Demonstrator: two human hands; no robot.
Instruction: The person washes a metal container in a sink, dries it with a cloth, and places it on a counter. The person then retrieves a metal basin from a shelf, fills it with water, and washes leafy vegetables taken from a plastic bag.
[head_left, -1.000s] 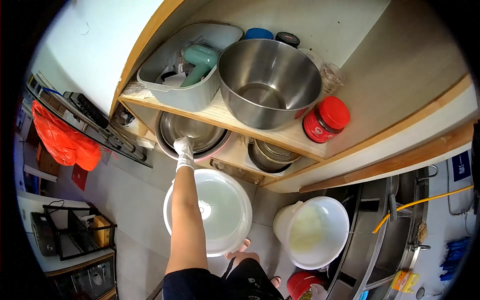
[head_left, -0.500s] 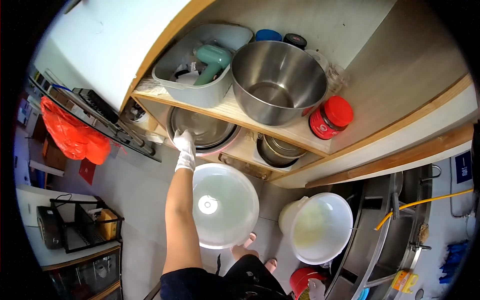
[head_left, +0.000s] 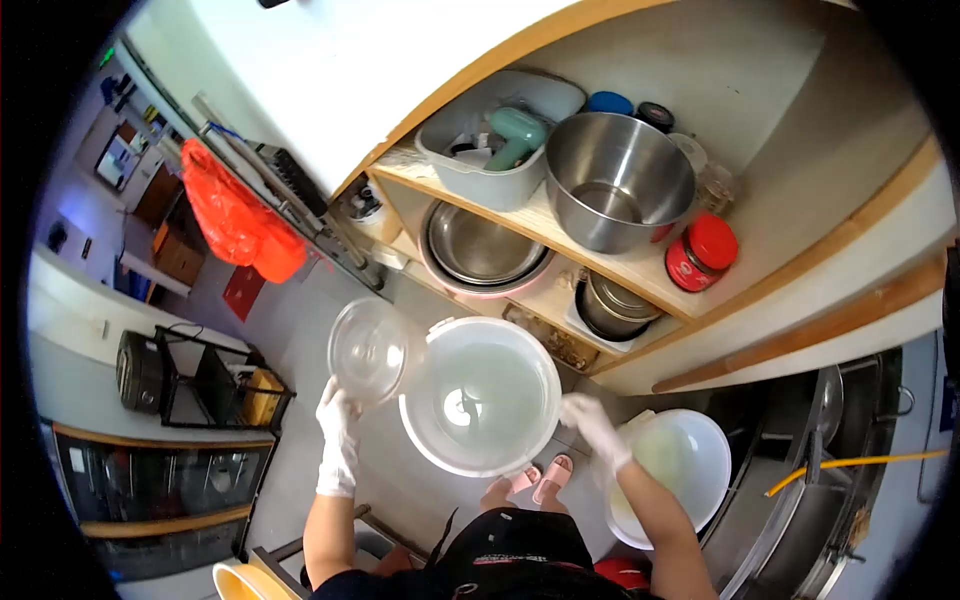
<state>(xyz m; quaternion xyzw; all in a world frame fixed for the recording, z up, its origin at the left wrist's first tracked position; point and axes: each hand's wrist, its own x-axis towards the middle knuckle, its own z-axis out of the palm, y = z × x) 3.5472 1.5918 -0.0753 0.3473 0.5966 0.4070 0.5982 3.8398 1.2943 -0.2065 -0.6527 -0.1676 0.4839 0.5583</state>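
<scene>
The left grip [head_left: 338,410], gloved in white, pinches the near rim of a clear bowl [head_left: 365,350], which is held up, slightly blurred, at the 10 o'clock edge of a white tub [head_left: 480,468] of liquid. The right grip [head_left: 594,424], also gloved, is just beside the tub at 3 to 4 o'clock; it is blurred, and whether its fingers are spread or pressed together I cannot tell. Farther out at 4 o'clock, under the right forearm, is a white bucket [head_left: 705,470] with yellowish contents. At 12 o'clock a steel basin [head_left: 485,245] sits on the lower shelf [head_left: 560,285]. Above, a steel pot [head_left: 615,225] stands at 1 o'clock, a red-lidded jar [head_left: 705,245] at 2.
</scene>
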